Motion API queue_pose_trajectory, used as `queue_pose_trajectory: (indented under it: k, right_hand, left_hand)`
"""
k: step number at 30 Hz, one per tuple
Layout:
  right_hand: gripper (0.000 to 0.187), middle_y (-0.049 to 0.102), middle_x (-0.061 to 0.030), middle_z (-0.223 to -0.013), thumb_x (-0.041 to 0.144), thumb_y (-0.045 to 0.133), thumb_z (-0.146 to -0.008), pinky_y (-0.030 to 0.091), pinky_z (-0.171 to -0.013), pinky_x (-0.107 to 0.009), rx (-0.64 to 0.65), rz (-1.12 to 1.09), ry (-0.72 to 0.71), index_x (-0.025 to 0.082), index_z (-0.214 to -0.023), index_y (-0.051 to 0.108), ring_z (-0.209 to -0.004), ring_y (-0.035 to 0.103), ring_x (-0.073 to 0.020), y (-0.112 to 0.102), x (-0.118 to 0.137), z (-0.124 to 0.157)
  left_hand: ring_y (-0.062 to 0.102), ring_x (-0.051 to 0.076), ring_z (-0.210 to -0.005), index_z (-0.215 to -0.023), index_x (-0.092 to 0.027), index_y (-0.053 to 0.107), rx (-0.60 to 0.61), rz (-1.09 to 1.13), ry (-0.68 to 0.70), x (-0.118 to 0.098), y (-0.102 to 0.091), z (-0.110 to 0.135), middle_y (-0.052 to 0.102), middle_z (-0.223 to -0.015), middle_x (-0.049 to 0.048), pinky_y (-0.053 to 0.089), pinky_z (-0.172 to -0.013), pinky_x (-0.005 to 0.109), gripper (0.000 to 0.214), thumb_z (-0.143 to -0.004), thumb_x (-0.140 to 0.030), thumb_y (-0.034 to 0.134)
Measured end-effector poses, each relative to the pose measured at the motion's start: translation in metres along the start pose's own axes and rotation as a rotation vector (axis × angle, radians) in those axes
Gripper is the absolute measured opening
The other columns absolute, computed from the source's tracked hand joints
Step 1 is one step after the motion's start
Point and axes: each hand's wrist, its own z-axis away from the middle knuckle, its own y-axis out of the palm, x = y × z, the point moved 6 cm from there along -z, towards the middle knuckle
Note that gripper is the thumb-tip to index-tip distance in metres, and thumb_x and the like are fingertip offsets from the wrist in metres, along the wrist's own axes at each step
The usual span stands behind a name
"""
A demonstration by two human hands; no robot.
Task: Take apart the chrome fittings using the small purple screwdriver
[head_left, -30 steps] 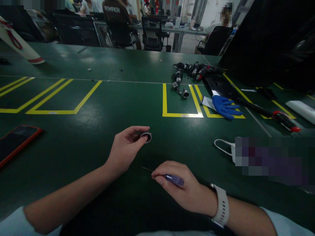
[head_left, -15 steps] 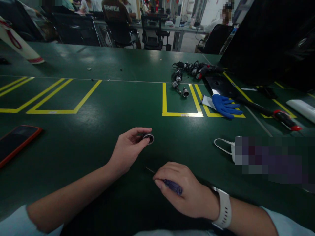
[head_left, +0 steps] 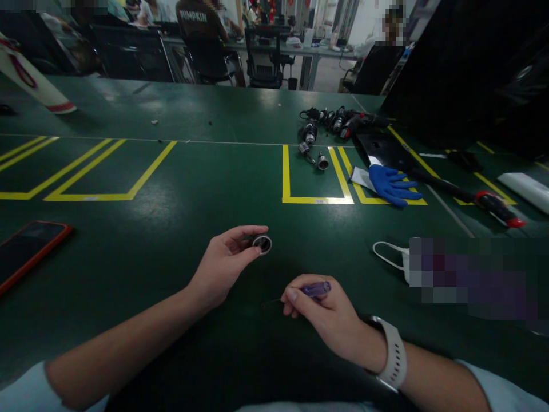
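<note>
One left hand [head_left: 225,260] and one right hand [head_left: 328,312] are counted — two in all. One round metal part [head_left: 256,238] and one purple-handled tool [head_left: 316,289] are held. On the worktop [head_left: 206,189], one phone [head_left: 34,246] and one blue glove [head_left: 389,184] are seen; two small metal pieces [head_left: 322,162] are counted within one yellow outline [head_left: 300,200].

Purple-handled tool [head_left: 316,289] at five o'clock, silver-rimmed piece [head_left: 262,244] at six, blue glove [head_left: 391,184] at three, and a yellow-striped green bench [head_left: 223,177]!
</note>
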Motion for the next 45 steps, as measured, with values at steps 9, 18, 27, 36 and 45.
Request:
queue_pose_trajectory:
  k: [9, 18, 27, 36, 45]
  right_hand:
    - [0.017, 0.066, -0.0007, -0.075, 0.024, 0.053, -0.09, 0.05, -0.065, -0.025, -0.171, -0.312, -0.182, 0.02, -0.082, 0.068, -0.068, 0.06, -0.0115, -0.02, 0.0, 0.001]
    - [0.017, 0.065, -0.0037, -0.07, 0.015, 0.051, -0.087, 0.047, -0.062, -0.026, 0.038, 0.181, -0.263, 0.015, -0.078, 0.065, -0.065, 0.06, -0.013, 0.0, 0.022, 0.002]
    - [0.016, 0.065, -0.0037, -0.072, 0.016, 0.048, -0.087, 0.047, -0.065, -0.027, 0.099, 0.291, -0.289, 0.016, -0.079, 0.062, -0.066, 0.059, -0.0138, 0.008, 0.02, 0.002]
    - [0.025, 0.05, 0.0013, -0.054, 0.019, 0.046, -0.084, 0.036, -0.053, -0.026, 0.039, 0.464, -0.181, 0.016, -0.062, 0.056, -0.051, 0.047, -0.0114, -0.006, 0.032, 0.008]
    - [0.021, 0.06, 0.0003, -0.06, 0.03, 0.056, -0.085, 0.044, -0.049, -0.02, -0.063, -0.459, 0.134, 0.015, -0.072, 0.063, -0.054, 0.055, -0.01, -0.015, -0.015, -0.009]
  left_hand:
    - [0.063, 0.019, -0.1, -0.101, -0.019, 0.067, 0.011, 0.029, 0.014, 0.003, -0.002, -0.002, 0.07, -0.104, 0.0033, 0.048, -0.092, 0.034, 0.029, -0.072, -0.019, 0.07]
    - [0.064, 0.021, -0.097, -0.1, -0.017, 0.067, -0.003, 0.039, 0.007, 0.0, 0.0, 0.001, 0.071, -0.101, 0.0052, 0.048, -0.092, 0.037, 0.031, -0.069, -0.018, 0.071]
    - [0.065, 0.021, -0.097, -0.101, -0.017, 0.067, 0.009, 0.017, -0.007, -0.001, 0.001, 0.002, 0.071, -0.103, 0.0055, 0.049, -0.091, 0.036, 0.031, -0.07, -0.018, 0.069]
    - [0.064, 0.022, -0.098, -0.101, -0.017, 0.066, 0.026, 0.038, -0.02, 0.0, 0.003, 0.002, 0.07, -0.102, 0.0056, 0.049, -0.092, 0.04, 0.032, -0.069, -0.019, 0.071]
    - [0.064, 0.022, -0.1, -0.097, -0.017, 0.062, 0.009, 0.105, -0.018, -0.005, 0.004, 0.005, 0.067, -0.11, 0.0059, 0.055, -0.082, 0.035, 0.025, -0.073, -0.016, 0.067]
